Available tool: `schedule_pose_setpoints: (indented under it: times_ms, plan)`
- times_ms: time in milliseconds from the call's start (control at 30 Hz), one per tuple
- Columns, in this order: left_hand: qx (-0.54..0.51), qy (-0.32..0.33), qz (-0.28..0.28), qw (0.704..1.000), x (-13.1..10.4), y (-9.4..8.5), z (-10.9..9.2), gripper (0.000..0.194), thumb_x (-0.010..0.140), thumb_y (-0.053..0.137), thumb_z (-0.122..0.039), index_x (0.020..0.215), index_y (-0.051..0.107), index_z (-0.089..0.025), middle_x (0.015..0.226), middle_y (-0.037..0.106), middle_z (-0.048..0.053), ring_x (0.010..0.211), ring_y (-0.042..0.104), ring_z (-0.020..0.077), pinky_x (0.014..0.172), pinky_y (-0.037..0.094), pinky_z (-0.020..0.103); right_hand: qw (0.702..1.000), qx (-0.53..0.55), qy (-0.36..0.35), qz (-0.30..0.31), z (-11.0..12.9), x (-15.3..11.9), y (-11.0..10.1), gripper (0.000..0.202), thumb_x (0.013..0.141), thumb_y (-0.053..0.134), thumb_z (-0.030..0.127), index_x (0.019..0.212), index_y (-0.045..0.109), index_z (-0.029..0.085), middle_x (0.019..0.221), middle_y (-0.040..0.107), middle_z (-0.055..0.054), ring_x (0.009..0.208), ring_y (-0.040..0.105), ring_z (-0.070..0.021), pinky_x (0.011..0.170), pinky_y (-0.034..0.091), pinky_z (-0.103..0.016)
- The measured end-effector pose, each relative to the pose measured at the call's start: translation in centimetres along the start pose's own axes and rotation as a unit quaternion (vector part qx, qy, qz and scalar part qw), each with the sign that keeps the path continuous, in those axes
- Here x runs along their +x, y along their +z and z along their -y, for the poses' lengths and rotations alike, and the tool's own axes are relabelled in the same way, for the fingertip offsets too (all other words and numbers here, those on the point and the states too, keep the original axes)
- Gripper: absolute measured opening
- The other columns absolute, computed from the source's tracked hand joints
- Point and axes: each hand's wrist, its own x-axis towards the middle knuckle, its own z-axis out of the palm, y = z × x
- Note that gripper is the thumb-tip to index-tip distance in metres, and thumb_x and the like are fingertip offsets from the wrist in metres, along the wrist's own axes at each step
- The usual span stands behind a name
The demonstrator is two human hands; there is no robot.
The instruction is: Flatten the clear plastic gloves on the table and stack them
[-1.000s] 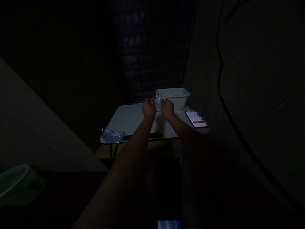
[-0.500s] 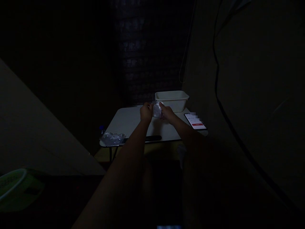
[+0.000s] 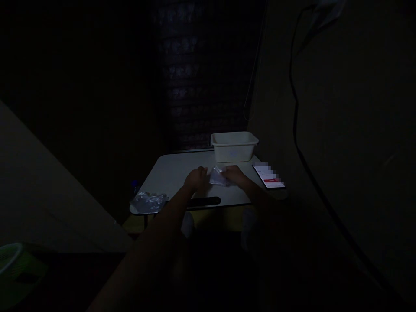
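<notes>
A small clear plastic bag (image 3: 217, 177) is pinched in my right hand (image 3: 234, 174), just above the white folding table (image 3: 175, 168). My left hand (image 3: 195, 179) is to the left of the bag, with a narrow gap between them. Its fingers are curled and closed, and the dim light hides whether anything is in them. A pile of clear plastic bags (image 3: 149, 202) lies at the table's front left corner. Behind the bag in my right hand stands a white plastic basin (image 3: 234, 151).
A phone (image 3: 268, 176) with a lit screen lies at the table's right edge. The table has a dark handle slot (image 3: 204, 201) at its front. A black cable (image 3: 296, 125) hangs along the right wall. A green basket (image 3: 19, 268) is on the floor at the lower left.
My hands have come down nearer the table and toward me. The left hand has moved away from the plastic bag, which stays in my right hand. The view has tilted up slightly.
</notes>
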Motion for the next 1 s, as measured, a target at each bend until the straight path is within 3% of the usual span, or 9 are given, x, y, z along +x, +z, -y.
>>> schedule_pose_setpoints:
  times_ms: [100, 167, 267, 367, 433, 667, 1000]
  plan:
    - [0.086, 0.109, 0.046, 0.989, -0.6, 0.9, 1.5, 0.037, 0.083, 0.022, -0.033, 0.091, 0.054, -0.015, 0.094, 0.059, 0.010, 0.088, 0.054, 0.0180, 0.075, 0.041, 0.029, 0.995, -0.097, -0.026, 0.010, -1.7, 1.0, -0.6, 0.006, 0.062, 0.054, 0.014, 0.057, 0.056, 0.012, 0.052, 0.057, -0.001, 0.053, 0.055, -0.0134, 0.052, 0.043, -0.024]
    - [0.119, 0.177, 0.046, 0.976, -0.9, 1.8, 1.9, 0.037, 0.083, 0.022, -0.028, 0.107, 0.047, -0.016, 0.114, 0.050, 0.009, 0.108, 0.041, 0.0169, 0.089, 0.032, 0.031, 0.969, -0.235, -0.071, -0.040, -2.4, 1.5, -1.0, 0.020, 0.067, 0.050, 0.019, 0.083, 0.060, 0.011, 0.080, 0.063, -0.009, 0.075, 0.058, -0.0175, 0.068, 0.044, -0.028]
    - [0.155, 0.192, 0.049, 0.968, -1.0, 3.5, 1.6, 0.043, 0.083, 0.021, -0.028, 0.122, 0.032, -0.011, 0.127, 0.035, 0.011, 0.119, 0.026, 0.0162, 0.094, 0.026, 0.032, 0.898, -0.398, -0.164, -0.092, -2.8, 1.5, -0.8, 0.038, 0.076, 0.035, 0.019, 0.110, 0.048, 0.009, 0.111, 0.053, -0.014, 0.103, 0.046, -0.0187, 0.087, 0.035, -0.031]
    - [0.180, 0.189, 0.080, 0.962, -1.1, 4.9, 0.5, 0.046, 0.083, 0.022, -0.028, 0.125, 0.026, -0.010, 0.130, 0.029, 0.012, 0.120, 0.022, 0.0173, 0.094, 0.024, 0.035, 0.854, -0.459, -0.243, -0.037, -3.1, 0.7, 0.5, 0.044, 0.081, 0.024, 0.025, 0.120, 0.038, 0.007, 0.124, 0.040, -0.013, 0.116, 0.033, -0.0170, 0.095, 0.025, -0.031]
    - [0.187, 0.205, 0.086, 0.957, -1.0, 5.5, -0.3, 0.049, 0.082, 0.024, -0.030, 0.128, 0.020, -0.012, 0.133, 0.023, 0.012, 0.122, 0.018, 0.0181, 0.096, 0.021, 0.038, 0.840, -0.482, -0.251, -0.003, -3.4, 0.2, 1.5, 0.050, 0.083, 0.020, 0.033, 0.123, 0.032, 0.007, 0.130, 0.031, -0.013, 0.121, 0.022, -0.0183, 0.098, 0.019, -0.036]
    - [0.224, 0.212, 0.155, 0.939, -0.6, 6.3, -0.9, 0.058, 0.078, 0.027, -0.035, 0.130, 0.013, -0.014, 0.136, 0.013, 0.010, 0.123, 0.008, 0.0235, 0.096, 0.010, 0.046, 0.853, -0.495, -0.151, 0.069, -4.6, -0.1, 2.6, 0.059, 0.082, 0.008, 0.044, 0.128, 0.022, 0.010, 0.133, 0.023, -0.011, 0.123, 0.016, -0.0188, 0.097, 0.012, -0.044]
    - [0.233, 0.199, 0.166, 0.937, -0.4, 6.2, -1.3, 0.058, 0.077, 0.026, -0.037, 0.130, 0.014, -0.016, 0.136, 0.013, 0.011, 0.122, 0.010, 0.0268, 0.093, 0.006, 0.054, 0.866, -0.478, -0.115, 0.093, -4.3, -0.2, 2.5, 0.062, 0.080, 0.007, 0.048, 0.128, 0.020, 0.011, 0.135, 0.020, -0.011, 0.123, 0.014, -0.0186, 0.097, 0.009, -0.046]
